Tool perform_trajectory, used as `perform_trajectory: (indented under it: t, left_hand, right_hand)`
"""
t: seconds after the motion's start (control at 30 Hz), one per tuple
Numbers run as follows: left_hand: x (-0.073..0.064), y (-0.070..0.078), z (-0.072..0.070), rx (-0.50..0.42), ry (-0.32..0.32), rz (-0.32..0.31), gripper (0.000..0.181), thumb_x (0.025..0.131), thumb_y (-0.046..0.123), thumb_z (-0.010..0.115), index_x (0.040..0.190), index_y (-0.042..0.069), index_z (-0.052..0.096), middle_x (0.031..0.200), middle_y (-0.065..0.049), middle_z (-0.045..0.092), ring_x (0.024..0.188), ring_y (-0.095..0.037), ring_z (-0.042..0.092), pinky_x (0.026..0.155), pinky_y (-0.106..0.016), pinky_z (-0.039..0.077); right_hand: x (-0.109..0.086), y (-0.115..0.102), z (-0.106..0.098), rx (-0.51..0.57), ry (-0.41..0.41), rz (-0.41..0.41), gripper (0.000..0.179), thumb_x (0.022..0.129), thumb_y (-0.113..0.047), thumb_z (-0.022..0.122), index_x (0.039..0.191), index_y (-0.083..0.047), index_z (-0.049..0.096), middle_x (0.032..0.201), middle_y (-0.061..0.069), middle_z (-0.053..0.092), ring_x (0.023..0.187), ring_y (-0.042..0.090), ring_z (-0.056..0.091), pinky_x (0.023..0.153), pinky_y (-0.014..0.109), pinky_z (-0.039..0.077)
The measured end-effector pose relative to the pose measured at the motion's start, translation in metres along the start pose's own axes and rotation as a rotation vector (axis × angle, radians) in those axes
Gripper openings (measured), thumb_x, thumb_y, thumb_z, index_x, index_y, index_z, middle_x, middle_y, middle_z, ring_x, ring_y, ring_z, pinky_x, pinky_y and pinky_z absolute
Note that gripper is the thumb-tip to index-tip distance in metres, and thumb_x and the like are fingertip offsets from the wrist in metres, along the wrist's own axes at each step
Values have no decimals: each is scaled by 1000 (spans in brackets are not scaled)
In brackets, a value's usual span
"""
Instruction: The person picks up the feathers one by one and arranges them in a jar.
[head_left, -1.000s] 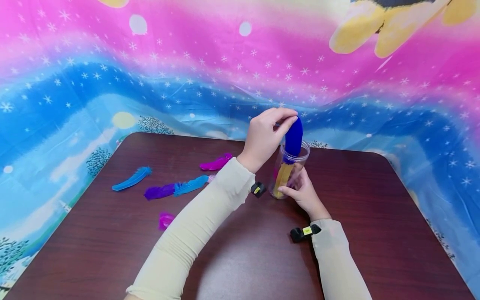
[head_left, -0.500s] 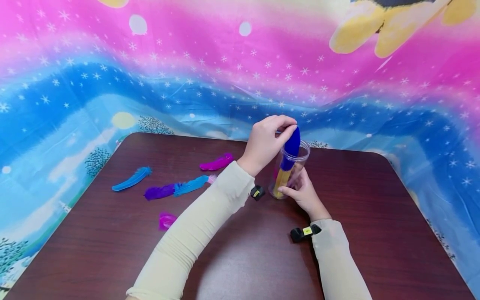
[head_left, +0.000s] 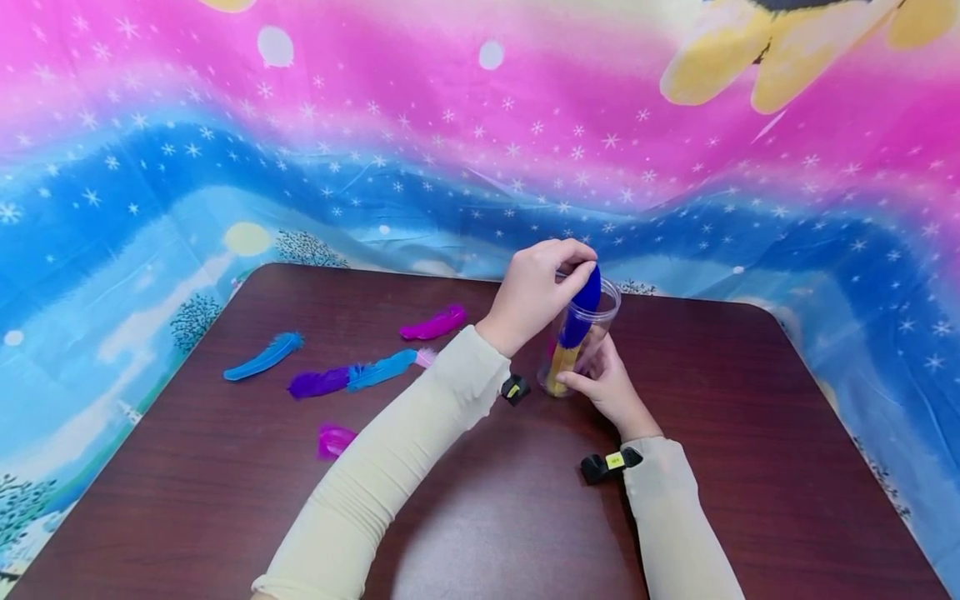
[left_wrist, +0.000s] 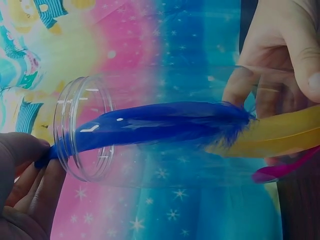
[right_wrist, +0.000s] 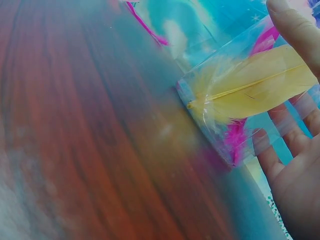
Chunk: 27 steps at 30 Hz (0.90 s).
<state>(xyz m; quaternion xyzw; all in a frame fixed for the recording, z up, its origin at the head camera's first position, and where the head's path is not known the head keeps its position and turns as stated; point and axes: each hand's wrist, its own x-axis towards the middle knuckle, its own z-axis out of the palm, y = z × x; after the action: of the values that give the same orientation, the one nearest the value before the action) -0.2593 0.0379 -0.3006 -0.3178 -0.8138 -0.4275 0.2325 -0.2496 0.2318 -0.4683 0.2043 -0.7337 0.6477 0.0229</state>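
Observation:
My left hand point(head_left: 534, 287) pinches the tip of a dark blue feather point(left_wrist: 165, 125) between thumb and fingers, at the mouth of a clear plastic jar point(left_wrist: 82, 127). Most of that feather hangs inside the jar. Lower in it stands a yellow feather point(right_wrist: 260, 87), with a magenta feather point(right_wrist: 236, 137) beside it near the bottom. My right hand point(head_left: 611, 392) grips the jar low on its right side, thumb in front and fingers behind. The jar stands upright on the brown table point(head_left: 465, 492).
Left of the jar lie a light blue feather point(head_left: 264, 358), a purple feather point(head_left: 318, 383), a second light blue feather point(head_left: 382, 369), a magenta feather point(head_left: 433, 323) and another magenta one nearer the front, partly behind the left sleeve point(head_left: 397, 467). A printed cloth point(head_left: 420, 150) hangs behind the table.
My left hand has moved down toward the jar's rim, and the blue feather has sunk deeper into the jar. My right hand and the jar have stayed in place.

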Motion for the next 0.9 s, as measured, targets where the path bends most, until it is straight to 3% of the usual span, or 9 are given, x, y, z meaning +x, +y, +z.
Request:
perform_trajectory:
  t: [0.37,0.67,0.9]
  left_hand:
    - [-2,1,2,-16,-60,-30,15,101,14,64,111,7,74,104,-3,74,92,-10,68,83,-13,51]
    - [-2,0,1,-22,-66,2,16,101,15,64,110,7,74,103,-3,74,91,-9,68,84,-11,50]
    - [-4,-1,-1,-38,-71,-9,16,101,15,64,111,6,73,105,-4,74,93,-10,69,85,-12,51]
  right_hand:
    - [1,-3,2,23,11,8,86,84,14,71,154,-13,30,141,-4,51,124,11,54,102,21,44]
    - [2,-4,1,8,8,3,86,86,13,71,154,-16,29,140,15,51,121,13,57,101,21,46]
    - [2,-3,1,15,6,-7,86,84,14,72,154,-17,31,140,13,53,122,11,57,102,22,45]
